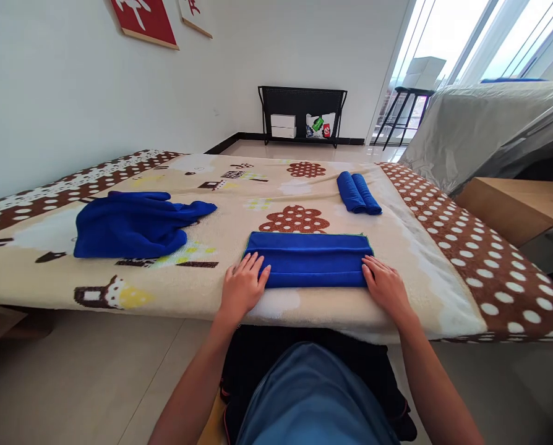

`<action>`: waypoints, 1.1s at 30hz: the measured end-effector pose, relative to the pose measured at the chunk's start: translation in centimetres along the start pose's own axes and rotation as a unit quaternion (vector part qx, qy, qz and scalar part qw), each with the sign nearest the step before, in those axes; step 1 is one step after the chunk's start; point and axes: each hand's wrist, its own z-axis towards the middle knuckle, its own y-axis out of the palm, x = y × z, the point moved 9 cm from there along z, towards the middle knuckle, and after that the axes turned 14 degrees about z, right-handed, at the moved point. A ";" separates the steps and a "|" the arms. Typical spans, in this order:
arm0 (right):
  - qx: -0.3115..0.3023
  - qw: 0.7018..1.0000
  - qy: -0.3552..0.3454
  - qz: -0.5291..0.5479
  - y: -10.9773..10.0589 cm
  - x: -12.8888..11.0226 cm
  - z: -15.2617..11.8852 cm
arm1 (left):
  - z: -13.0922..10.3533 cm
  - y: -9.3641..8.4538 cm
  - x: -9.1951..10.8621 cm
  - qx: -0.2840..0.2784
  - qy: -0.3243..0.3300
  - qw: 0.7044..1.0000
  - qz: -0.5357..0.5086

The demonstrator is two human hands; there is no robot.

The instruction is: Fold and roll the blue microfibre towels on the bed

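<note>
A blue cloth [311, 261], folded into a long flat strip with crease lines running along it, lies on the bed in front of me. My left hand [245, 283] rests on its left end, fingers spread flat. At the right end, my right hand [384, 281] touches the cloth with its fingers stretched out. Two blue rolls [359, 193] lie side by side farther back on the right. A crumpled pile of blue cloth [132, 225] sits to the left.
The patterned blanket [276, 306] covers the bed. Beyond it stands a black rack [304, 99] by the wall. At the right are a cardboard box [518, 204], a plastic-covered piece of furniture [485, 123] and a stool [409, 102].
</note>
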 end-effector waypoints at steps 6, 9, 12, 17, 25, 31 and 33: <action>0.056 0.998 -0.033 0.006 0.7 -4.5 0.0 | 0.4 -1.7 5.8 0.023 0.053 0.998 -0.039; -0.024 0.993 -0.092 0.065 4.0 -9.5 0.6 | 1.0 -1.3 10.9 -0.013 0.131 0.988 -0.084; -0.074 0.990 -0.099 0.072 6.4 -11.8 1.4 | 1.6 -0.3 12.8 -0.045 0.145 0.985 -0.085; -0.067 0.996 -0.036 0.051 6.4 -8.9 2.9 | 2.7 1.0 8.4 -0.054 0.075 0.994 -0.054; -0.032 0.996 0.072 0.040 2.3 1.1 2.9 | 2.9 2.7 -1.8 -0.087 -0.022 0.995 -0.038; 0.005 0.995 0.069 0.077 1.1 2.7 2.0 | 1.9 1.5 -4.0 -0.027 -0.055 0.997 -0.055; 0.041 0.995 0.043 0.083 0.1 2.0 1.3 | 0.9 -0.5 -3.9 0.056 -0.037 0.995 -0.068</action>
